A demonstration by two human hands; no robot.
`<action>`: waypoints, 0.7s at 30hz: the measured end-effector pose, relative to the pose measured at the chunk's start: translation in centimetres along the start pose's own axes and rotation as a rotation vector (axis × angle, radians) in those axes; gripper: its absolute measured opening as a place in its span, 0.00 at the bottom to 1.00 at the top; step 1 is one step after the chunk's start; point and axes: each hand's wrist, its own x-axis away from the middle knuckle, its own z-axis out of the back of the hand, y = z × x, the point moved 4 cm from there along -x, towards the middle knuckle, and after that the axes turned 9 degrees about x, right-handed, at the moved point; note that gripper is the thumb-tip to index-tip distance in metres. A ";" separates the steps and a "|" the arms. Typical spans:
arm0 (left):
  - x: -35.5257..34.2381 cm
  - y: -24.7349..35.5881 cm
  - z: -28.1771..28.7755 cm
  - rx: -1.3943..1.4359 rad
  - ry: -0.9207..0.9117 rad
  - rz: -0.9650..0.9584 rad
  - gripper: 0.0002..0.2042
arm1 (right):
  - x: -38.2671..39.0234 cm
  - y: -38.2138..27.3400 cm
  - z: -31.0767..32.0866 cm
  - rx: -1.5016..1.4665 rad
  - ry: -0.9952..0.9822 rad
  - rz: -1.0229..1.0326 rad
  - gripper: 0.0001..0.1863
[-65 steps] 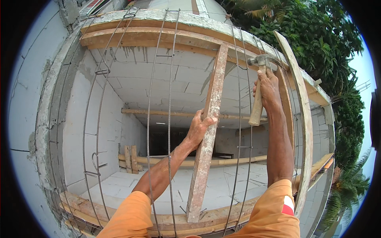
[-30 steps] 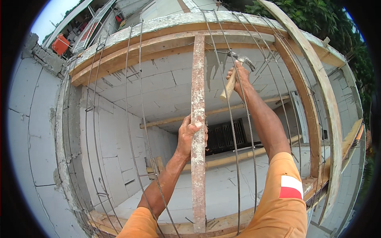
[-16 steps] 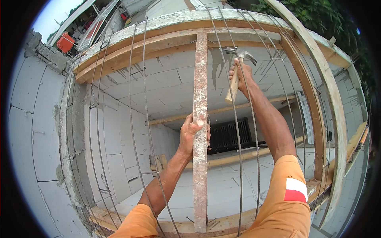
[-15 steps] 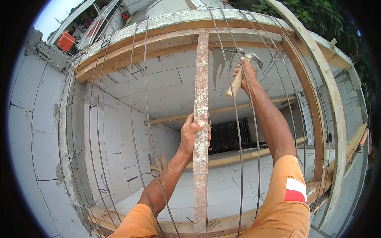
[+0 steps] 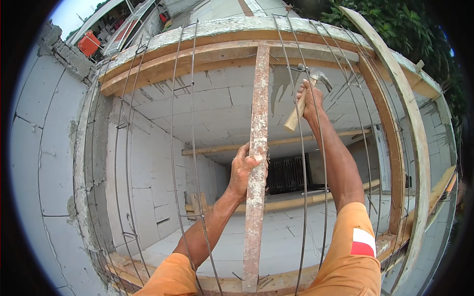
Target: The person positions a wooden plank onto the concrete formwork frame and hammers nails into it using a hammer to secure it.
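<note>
My left hand [image 5: 243,170] is wrapped around a narrow, paint-flecked wooden batten [image 5: 257,207] that spans the frame from the near side to the far beam. My right hand [image 5: 312,101] grips the wooden handle of a claw hammer [image 5: 294,119]. Its metal head is up near the far beam, to the right of the batten's far end, and the handle end points down and left. Thin steel rebar [image 5: 299,148] crosses in front of the hammer and my right forearm. Part of my left hand's fingers is hidden behind the batten.
Several rebar pairs run near to far across the opening. Timber beams [image 5: 197,55] edge the far side, and a long plank [image 5: 406,98] slants at the right. Below lies a deep block-walled space with bamboo poles [image 5: 291,139]. Nails stick up from the near beam [image 5: 222,284].
The view has shifted slightly, so the batten leans more and its far end appears farther right. Both hands keep their holds; the hammer sits slightly lower and farther right in the picture.
</note>
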 end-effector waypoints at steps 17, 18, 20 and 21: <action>-0.6 -0.2 -0.3 -0.052 0.023 -0.008 0.32 | -0.1 -2.2 1.2 -0.380 0.288 0.092 0.11; -0.6 -0.4 -0.5 -0.048 0.016 -0.007 0.32 | -0.1 -1.7 1.3 -0.378 0.292 0.099 0.11; -0.6 -0.7 -0.2 -0.036 0.031 0.021 0.32 | 0.9 0.4 -2.2 -0.177 -0.118 -0.020 0.10; -0.7 -0.6 0.0 -0.037 0.034 0.019 0.32 | 1.2 0.7 -3.2 -0.178 -0.121 -0.022 0.10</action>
